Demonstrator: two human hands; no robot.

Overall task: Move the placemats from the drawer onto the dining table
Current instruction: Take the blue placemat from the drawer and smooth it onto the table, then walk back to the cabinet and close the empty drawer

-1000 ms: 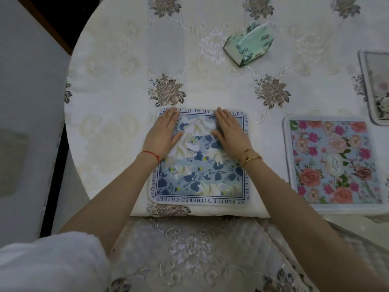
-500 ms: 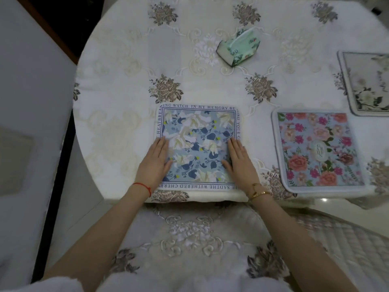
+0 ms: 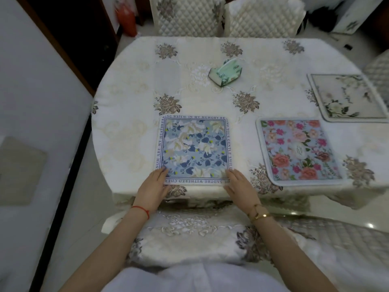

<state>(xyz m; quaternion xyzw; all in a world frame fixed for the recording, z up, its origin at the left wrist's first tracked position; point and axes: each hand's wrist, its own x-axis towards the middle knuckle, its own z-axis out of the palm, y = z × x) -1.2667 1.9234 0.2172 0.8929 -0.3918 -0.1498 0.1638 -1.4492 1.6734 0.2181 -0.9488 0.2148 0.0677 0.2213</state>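
A blue floral placemat [image 3: 194, 149] with a text border lies flat on the dining table [image 3: 130, 131], close to its near edge. My left hand [image 3: 152, 188] rests with straight fingers on the mat's near left corner. On the near right corner my right hand [image 3: 240, 186] lies flat the same way. To the right a pink rose placemat [image 3: 299, 150] sits on the table. A pale white-flower placemat [image 3: 347, 98] lies at the far right.
A green tissue pack [image 3: 226, 73] stands mid-table beyond the blue mat. A covered chair [image 3: 189, 234] is tucked in front of me, and two quilted chairs [image 3: 227, 15] stand at the far side. A white wall [image 3: 31, 102] runs along the left.
Both hands slid back along the blue placemat from its far part to its near corners. The view pulled back, showing more of the table.
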